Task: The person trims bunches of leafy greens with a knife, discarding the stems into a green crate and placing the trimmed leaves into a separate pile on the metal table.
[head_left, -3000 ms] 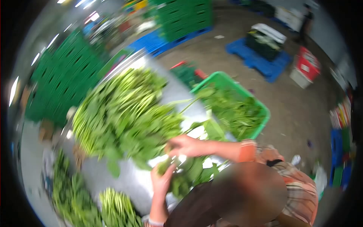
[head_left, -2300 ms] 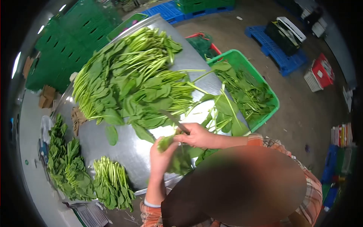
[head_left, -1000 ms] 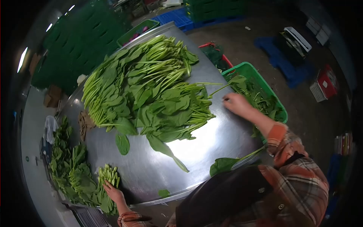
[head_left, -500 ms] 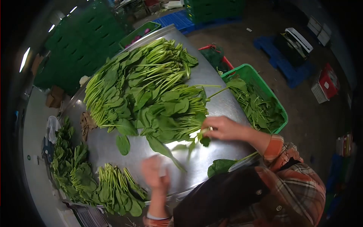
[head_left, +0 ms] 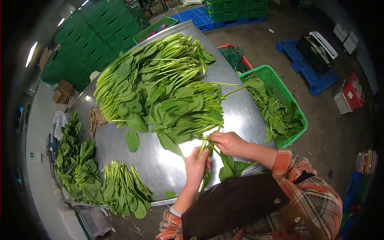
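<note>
At the front edge of the metal table [head_left: 160, 176], my left hand [head_left: 196, 164] is closed around a leafy green stalk [head_left: 206, 142], whose leaf hangs below the fingers. My right hand [head_left: 228, 143] pinches the stems of the greens just beside it, thumb and fingers together. A broad leaf [head_left: 227, 167] hangs below my right hand. Right behind both hands lies a large heap of leafy greens [head_left: 160, 92], stems and leaves in layered rows. A loose leaf [head_left: 132, 141] rests on the metal to the left of the heap.
A green crate [head_left: 298, 105] of loose greens stands at the table's right side. Smaller bunches [head_left: 124, 186] lie along the left front edge, near a brown cloth [head_left: 96, 119]. Stacked green crates [head_left: 90, 40] rise behind; blue pallets [head_left: 324, 78] lie on the floor.
My left hand has moved right and up from over the bare metal to meet my right hand, and now grips a stalk. My right hand has shifted slightly down.
</note>
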A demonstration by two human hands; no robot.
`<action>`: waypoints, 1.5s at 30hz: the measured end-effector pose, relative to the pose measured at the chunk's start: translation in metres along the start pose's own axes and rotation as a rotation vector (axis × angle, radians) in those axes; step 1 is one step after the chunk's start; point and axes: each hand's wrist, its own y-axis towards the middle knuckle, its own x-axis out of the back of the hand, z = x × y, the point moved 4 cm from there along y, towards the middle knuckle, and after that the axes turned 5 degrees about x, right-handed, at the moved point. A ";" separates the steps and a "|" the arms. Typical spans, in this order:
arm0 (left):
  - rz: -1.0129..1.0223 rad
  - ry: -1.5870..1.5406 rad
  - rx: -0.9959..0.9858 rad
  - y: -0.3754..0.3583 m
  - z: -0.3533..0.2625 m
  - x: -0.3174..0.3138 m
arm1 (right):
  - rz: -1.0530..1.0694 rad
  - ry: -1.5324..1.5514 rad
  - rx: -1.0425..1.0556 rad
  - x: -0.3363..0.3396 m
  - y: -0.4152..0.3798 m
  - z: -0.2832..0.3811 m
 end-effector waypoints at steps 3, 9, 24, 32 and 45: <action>0.072 -0.048 -0.046 -0.001 0.006 0.013 | -0.036 -0.037 -0.030 -0.016 -0.010 -0.034; 0.084 -0.007 -0.047 0.000 0.020 0.047 | -0.254 -0.169 -0.277 0.006 -0.002 -0.075; -0.488 0.589 -0.479 0.026 0.008 0.108 | 0.472 0.286 -0.488 0.056 -0.004 -0.062; -0.348 0.511 -0.543 0.018 -0.002 0.070 | -0.142 -0.248 -0.338 0.023 0.022 -0.136; -0.366 1.092 -0.926 -0.004 -0.044 -0.003 | 0.479 0.505 -0.249 0.026 0.035 -0.002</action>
